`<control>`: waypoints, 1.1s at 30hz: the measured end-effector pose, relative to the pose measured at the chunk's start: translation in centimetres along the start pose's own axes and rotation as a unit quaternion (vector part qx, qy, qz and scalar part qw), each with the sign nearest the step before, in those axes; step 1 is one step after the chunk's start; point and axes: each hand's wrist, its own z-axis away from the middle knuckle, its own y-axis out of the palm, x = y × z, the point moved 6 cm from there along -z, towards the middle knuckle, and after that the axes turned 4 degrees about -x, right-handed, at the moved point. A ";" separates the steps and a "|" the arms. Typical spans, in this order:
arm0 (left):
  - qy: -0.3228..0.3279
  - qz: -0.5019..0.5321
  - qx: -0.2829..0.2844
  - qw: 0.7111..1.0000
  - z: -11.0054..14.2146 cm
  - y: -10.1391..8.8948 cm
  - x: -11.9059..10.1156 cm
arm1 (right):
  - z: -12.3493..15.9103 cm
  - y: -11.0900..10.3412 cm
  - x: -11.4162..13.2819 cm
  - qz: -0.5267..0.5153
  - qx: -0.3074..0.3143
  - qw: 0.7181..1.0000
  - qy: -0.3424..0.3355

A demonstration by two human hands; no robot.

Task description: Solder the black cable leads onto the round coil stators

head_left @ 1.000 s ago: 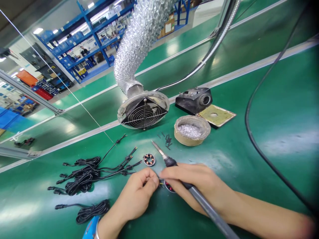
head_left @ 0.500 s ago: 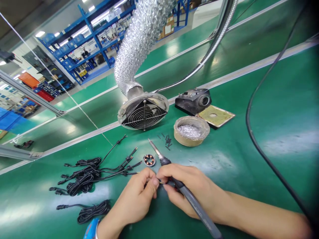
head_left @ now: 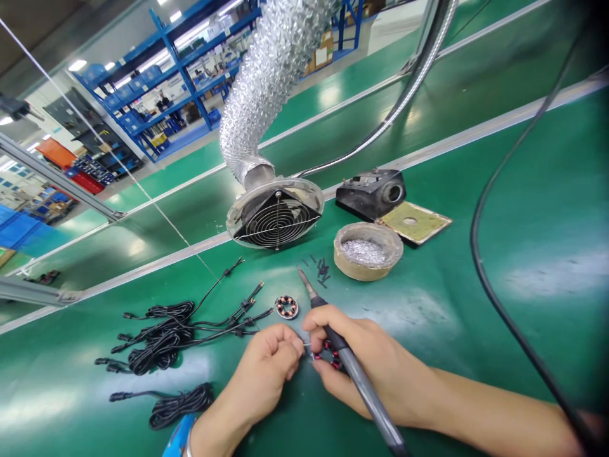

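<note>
My right hand [head_left: 361, 362] is wrapped round a soldering iron [head_left: 352, 371] whose tip points up and away. Its fingers also pinch a small round motor stator with red copper coils [head_left: 330, 355]. My left hand [head_left: 266, 371] is closed in a pinch beside it, gripping a thin wire end at the stator's left edge. A second stator [head_left: 286, 307] lies on the green mat just beyond my hands.
Bundles of black cables [head_left: 162, 336] lie to the left, one more [head_left: 178, 403] nearer me. Behind stand a fume fan on a foil duct [head_left: 275, 214], a bowl of solder scraps [head_left: 367, 251], an iron stand with sponge [head_left: 380, 193] and small black sleeves [head_left: 321, 266]. A black cord [head_left: 495, 298] runs on the right.
The soldering iron has tilted more upright, its tip swinging right. The stator between my hands has turned so its red coils show.
</note>
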 end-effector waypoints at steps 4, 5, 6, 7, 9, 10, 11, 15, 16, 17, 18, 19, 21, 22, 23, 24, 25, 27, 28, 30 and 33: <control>0.000 0.006 -0.010 1.000 -0.1 -0.2 0.2 | -0.2 0.3 -0.3 0.003 -0.016 1.000 0.018; 0.001 0.009 -0.011 1.000 -0.1 -0.2 0.2 | -0.2 0.3 -0.3 0.003 -0.019 1.000 0.021; 0.001 0.012 -0.011 1.000 -0.1 -0.2 0.2 | -0.3 0.3 -0.2 -0.001 -0.019 1.000 0.022; 0.000 0.016 -0.010 1.000 -0.1 -0.2 0.2 | -0.3 0.3 -0.1 -0.007 -0.016 1.000 0.020; -0.004 0.020 -0.006 1.000 -0.1 -0.2 0.3 | -0.3 0.3 0.1 -0.020 -0.004 1.000 0.016; -0.006 0.021 -0.005 1.000 -0.1 -0.2 0.3 | -0.3 0.4 0.2 -0.024 0.001 1.000 0.016; -0.007 0.021 -0.005 1.000 -0.1 -0.2 0.2 | -0.3 0.4 0.2 -0.023 0.000 1.000 0.018; -0.011 0.021 -0.008 1.000 0.0 -0.2 0.2 | -0.5 0.0 -0.1 0.009 -0.033 0.999 0.011; -0.011 0.020 -0.010 1.000 -0.1 -0.2 0.2 | -0.6 -0.1 -0.1 0.018 -0.039 0.999 -0.002; -0.012 0.019 -0.012 1.000 -0.1 -0.2 0.2 | -0.6 -0.1 -0.1 0.026 -0.042 0.999 -0.019; -0.012 0.018 -0.015 1.000 -0.1 -0.2 0.3 | -0.6 -0.2 0.0 0.033 -0.042 0.998 -0.039; -0.013 0.016 -0.019 1.000 -0.2 -0.3 0.3 | -0.7 -0.2 0.1 0.039 -0.042 0.997 -0.059; -0.015 0.012 -0.027 0.999 -0.3 -0.4 0.4 | -0.6 -0.2 0.2 0.050 -0.040 0.994 -0.087; -0.015 0.010 -0.031 0.999 -0.3 -0.5 0.5 | -0.6 -0.2 0.2 0.054 -0.039 0.993 -0.093; -0.015 0.006 -0.035 0.999 -0.3 -0.5 0.6 | -0.5 -0.3 0.2 0.057 -0.041 0.993 -0.094; -0.014 0.002 -0.039 0.999 -0.3 -0.5 0.6 | -0.5 -0.5 0.2 0.059 -0.043 0.993 -0.092; -0.012 -0.002 -0.042 0.999 -0.3 -0.6 0.7 | -0.5 -0.7 0.3 0.060 -0.045 0.993 -0.091; -0.009 -0.008 -0.045 0.999 -0.3 -0.6 0.8 | -0.5 -1.5 0.5 0.059 -0.047 0.993 -0.091; -0.007 -0.010 -0.046 0.999 -0.3 -0.6 0.8 | -0.4 -1.9 0.7 0.058 -0.047 0.993 -0.093; -0.003 -0.013 -0.043 0.999 -0.3 -0.5 0.7 | -0.3 -3.2 1.5 0.054 -0.064 0.990 -0.111; 0.000 -0.019 -0.037 0.999 -0.2 -0.5 0.5 | 0.0 -4.8 2.5 0.062 -0.087 0.987 -0.124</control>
